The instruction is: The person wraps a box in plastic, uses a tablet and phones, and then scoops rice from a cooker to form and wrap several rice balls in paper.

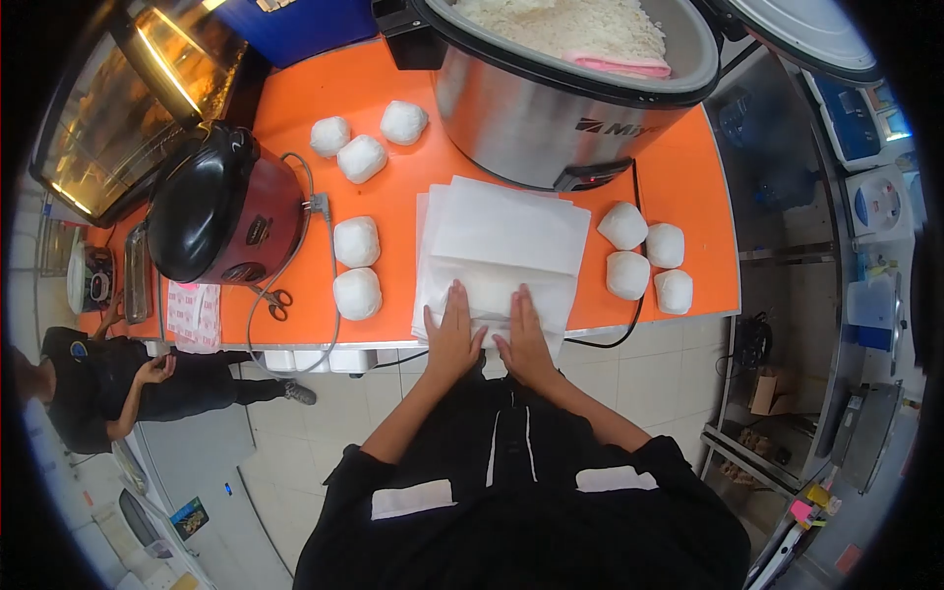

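On a stack of white paper sheets (506, 221), both hands lie flat near the table's front edge. The top sheet is folded over, with a slight bulge under the fold; what lies beneath is hidden. My left hand (453, 336) presses the left part of the fold with fingers stretched out. My right hand (525, 339) rests the same way on the right part, thumb close to the other thumb. Rounded white wrapped bundles stand on both sides: a bundle (356, 242) is nearest on the left, and another bundle (626, 275) on the right.
Behind the sheets stands a large rice cooker (551, 108) full of white rice (560, 29). A smaller red cooker (231, 211), scissors (279, 304) and a grey cable (332, 261) are left on the orange table (403, 182). A person (108, 388) stands at far left.
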The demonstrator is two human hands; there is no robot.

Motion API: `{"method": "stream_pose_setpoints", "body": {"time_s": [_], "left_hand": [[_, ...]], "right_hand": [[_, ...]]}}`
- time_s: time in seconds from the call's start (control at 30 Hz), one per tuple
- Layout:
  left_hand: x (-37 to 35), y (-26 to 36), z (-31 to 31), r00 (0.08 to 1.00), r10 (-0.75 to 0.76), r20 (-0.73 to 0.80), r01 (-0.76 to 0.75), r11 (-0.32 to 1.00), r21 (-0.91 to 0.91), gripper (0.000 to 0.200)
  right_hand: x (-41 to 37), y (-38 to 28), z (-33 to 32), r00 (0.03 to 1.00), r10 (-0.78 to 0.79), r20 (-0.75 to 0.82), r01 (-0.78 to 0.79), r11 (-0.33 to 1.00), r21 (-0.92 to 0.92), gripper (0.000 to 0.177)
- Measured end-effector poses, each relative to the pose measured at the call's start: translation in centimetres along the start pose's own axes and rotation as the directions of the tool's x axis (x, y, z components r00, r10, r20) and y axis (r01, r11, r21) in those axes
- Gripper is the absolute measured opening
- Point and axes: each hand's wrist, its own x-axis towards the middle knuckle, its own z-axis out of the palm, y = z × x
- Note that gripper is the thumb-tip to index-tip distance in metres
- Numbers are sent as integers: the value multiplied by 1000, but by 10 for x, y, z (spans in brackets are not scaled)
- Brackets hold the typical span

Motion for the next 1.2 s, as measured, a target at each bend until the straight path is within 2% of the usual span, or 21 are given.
{"method": "stream_pose_setpoints", "body": {"time_s": [0.07,0.17,0.27,0.4,0.47,0.5,0.53,0.57,0.6,0.67,0.7,0.83,0.9,0.93,0.97,1.0,1.03,1.07,1.13,1.17,1.2], "left_hand": [[-2,-3,-7,1000,12,-10,-12,1000,7,72],[0,-6,-18,994,-72,-83,73,997,12,63],[11,-17,-22,998,-32,-58,33,999,13,52],[25,-39,-23,977,200,-78,-201,980,5,38],[37,-55,-23,951,302,-68,-302,953,12,32],[48,-65,-23,888,458,-44,-456,889,38,27],[60,-68,-27,801,599,-18,-597,800,60,22],[70,-70,-31,792,607,59,-609,793,11,17],[77,-72,-31,795,603,57,-605,796,9,17],[89,-75,-32,838,515,179,-399,803,-443,14],[89,-74,-33,879,458,133,-327,782,-530,13],[83,-66,-39,917,388,96,-285,803,-524,11],[80,-62,-40,963,186,197,-67,868,-492,11],[78,-60,-35,963,185,197,-66,869,-491,11],[77,-57,-28,964,26,265,104,878,-467,15],[77,-53,-23,936,-129,328,270,860,-432,22],[78,-38,-31,938,-125,324,265,862,-432,22],[77,-21,-39,939,-264,221,319,908,-272,32],[85,-10,-46,925,-371,85,379,918,-117,42],[89,-10,-46,975,-204,-90,201,979,-46,48],[92,-10,-45,969,-18,-245,32,998,54,55]], "right_hand": [[-8,5,7,997,59,-54,-56,997,51,71],[-14,5,14,960,228,-160,-244,966,-87,69],[-7,3,7,946,298,-129,-317,935,-162,60],[5,29,-2,975,159,-156,-178,977,-116,47],[10,45,-14,998,34,-49,-39,995,-95,32],[17,50,-20,998,-7,-55,2,997,-74,25],[26,53,-28,999,-9,-51,5,997,-78,25],[33,55,-36,989,115,98,-118,993,30,23],[38,54,-43,942,217,256,-253,960,118,22],[47,49,-46,934,247,259,-284,952,116,20],[49,51,-45,931,265,252,-297,950,100,19],[51,49,-37,928,342,147,-349,937,26,17],[54,42,-34,896,421,144,-423,906,-11,16],[56,37,-34,858,495,138,-494,868,-49,16],[60,32,-34,859,494,137,-492,869,-47,16],[64,26,-35,866,490,98,-471,866,-167,16],[69,21,-37,875,481,57,-447,847,-287,18],[74,16,-37,875,482,51,-449,846,-286,18],[90,10,-38,961,186,-204,-266,825,-498,24],[97,21,-34,961,187,-206,-268,823,-501,24],[107,38,-25,994,99,-43,-106,820,-563,28]]}}
